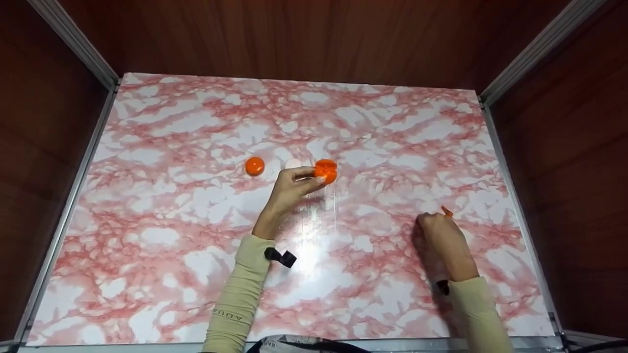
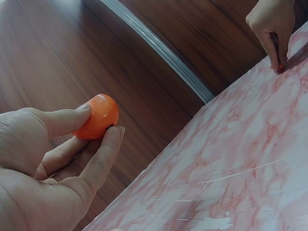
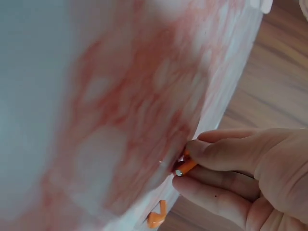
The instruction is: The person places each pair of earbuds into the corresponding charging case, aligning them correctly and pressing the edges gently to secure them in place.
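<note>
My left hand point(image 1: 288, 190) holds an orange earbud case point(image 1: 326, 175) between thumb and fingers, above the left-middle of the table. Its lid stands up in the head view; the left wrist view shows only the rounded, glossy outside of the case point(image 2: 103, 115). Down at the tabletop on the right, my right hand point(image 1: 444, 238) pinches an orange earbud point(image 3: 186, 166) by thumb and fingertips, its silvery stem end poking out. Just beyond that hand lies a second orange earbud point(image 1: 447, 211), resting on the table.
A round, glossy orange object point(image 1: 254, 166) sits on the table left of my left hand. The pink-and-white marbled table point(image 1: 314, 115) is bounded by dark wooden panels point(image 1: 294, 39) at the back and sides, with metal rails point(image 1: 510, 49) at the corners.
</note>
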`<state>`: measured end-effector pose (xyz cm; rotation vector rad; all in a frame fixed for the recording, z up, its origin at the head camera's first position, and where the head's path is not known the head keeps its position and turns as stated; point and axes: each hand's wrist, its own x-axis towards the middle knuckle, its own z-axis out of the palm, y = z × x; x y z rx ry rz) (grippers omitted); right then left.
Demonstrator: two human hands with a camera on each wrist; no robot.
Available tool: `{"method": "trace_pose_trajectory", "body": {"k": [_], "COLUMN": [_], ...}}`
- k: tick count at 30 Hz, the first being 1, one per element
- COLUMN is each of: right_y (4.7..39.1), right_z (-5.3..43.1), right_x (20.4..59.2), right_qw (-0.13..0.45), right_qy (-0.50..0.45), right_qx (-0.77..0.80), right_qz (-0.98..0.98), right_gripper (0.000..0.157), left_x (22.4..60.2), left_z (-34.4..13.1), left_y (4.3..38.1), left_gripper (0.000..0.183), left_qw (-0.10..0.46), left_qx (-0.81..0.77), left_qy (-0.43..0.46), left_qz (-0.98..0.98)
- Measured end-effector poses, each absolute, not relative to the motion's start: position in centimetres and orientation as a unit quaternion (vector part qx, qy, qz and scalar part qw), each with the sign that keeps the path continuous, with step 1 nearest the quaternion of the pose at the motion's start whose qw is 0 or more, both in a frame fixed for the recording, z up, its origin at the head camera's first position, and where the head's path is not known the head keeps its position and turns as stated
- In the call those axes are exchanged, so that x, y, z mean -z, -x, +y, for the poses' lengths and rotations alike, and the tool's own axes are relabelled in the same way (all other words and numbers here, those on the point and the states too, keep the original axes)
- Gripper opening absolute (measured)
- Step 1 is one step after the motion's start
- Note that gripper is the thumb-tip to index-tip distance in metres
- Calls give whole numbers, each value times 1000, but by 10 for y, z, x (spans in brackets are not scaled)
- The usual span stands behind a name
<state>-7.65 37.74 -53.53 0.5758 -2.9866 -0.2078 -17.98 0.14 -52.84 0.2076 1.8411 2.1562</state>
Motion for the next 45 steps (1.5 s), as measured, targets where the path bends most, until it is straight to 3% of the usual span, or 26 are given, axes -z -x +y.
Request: {"method": "trace_pose_trajectory", "body": {"k": [7,12,15,19,28,45], "right_y": [84,87,89,93,107,138], "right_z": [377,383,378,363,324,282], "right_x": [532,524,520,516,503,473], "right_qw": [35,-17,-10,-14,-88,-45], "right_qy": [-206,-156,-142,-140,-108,-191], "right_qx": [54,-157,-237,-342,-633,-702], "right_qz": [-977,-975,-961,-929,-762,-685], "right_gripper": [20,24,21,24,31,29], "left_x": [528,527,525,524,521,522], "left_z": [1,3,2,2,3,7], "left_y": [181,181,181,181,180,176], "left_gripper": [31,31,31,30,31,30], "left_qw": [149,156,156,155,157,159], "left_qx": [-756,-765,-773,-774,-775,-763], "left_qy": [-81,-71,-66,-65,-71,-95], "left_qz": [632,621,612,610,608,620]}}
